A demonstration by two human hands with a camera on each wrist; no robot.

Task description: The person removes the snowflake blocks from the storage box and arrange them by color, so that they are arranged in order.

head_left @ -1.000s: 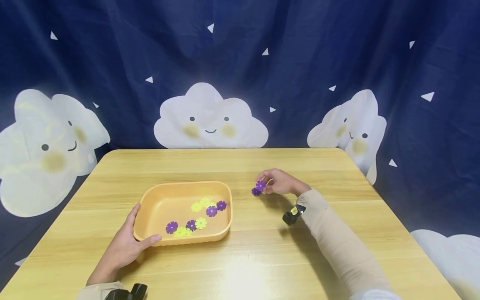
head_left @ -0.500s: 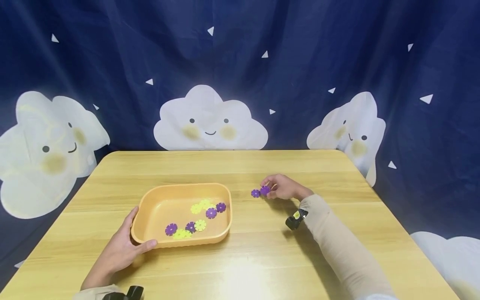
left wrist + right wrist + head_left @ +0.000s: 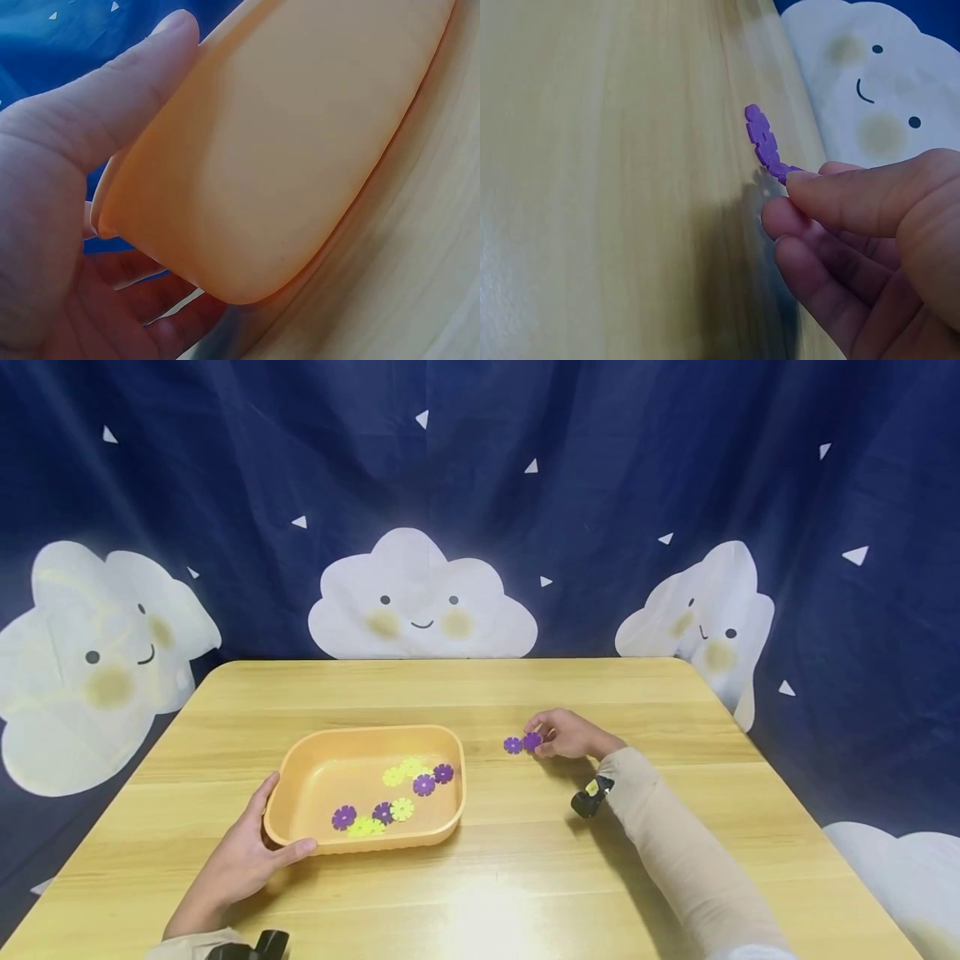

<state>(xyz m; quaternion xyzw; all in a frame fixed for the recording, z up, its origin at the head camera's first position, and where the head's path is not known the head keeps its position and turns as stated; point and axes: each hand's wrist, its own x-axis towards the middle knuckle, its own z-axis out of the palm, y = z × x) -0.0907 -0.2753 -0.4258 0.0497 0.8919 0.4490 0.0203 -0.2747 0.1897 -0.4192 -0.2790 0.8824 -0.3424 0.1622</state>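
Observation:
My left hand (image 3: 243, 860) grips the left front corner of an orange plastic basin (image 3: 307, 743). In the left wrist view the thumb (image 3: 127, 97) lies along the basin's rim, with the other fingers spread beneath and behind its wall (image 3: 255, 172). To the basin's right, my right hand (image 3: 573, 733) pinches a purple snowflake disc (image 3: 532, 742) between thumb and fingertips. A second purple snowflake disc (image 3: 513, 745) adjoins it on the left; the right wrist view shows this disc (image 3: 762, 136) meeting the pinched one at an angle. Whether they interlock, I cannot tell.
Inside the basin lie several yellow snowflake discs (image 3: 402, 809) and several purple ones (image 3: 344, 817). All stands on a wooden table (image 3: 540, 868). A dark blue curtain (image 3: 585, 527) printed with clouds hangs behind it.
My right hand has shifted slightly right and down. The two purple discs, overlapping a second ago, now sit side by side. The left hand keeps its hold on the basin.

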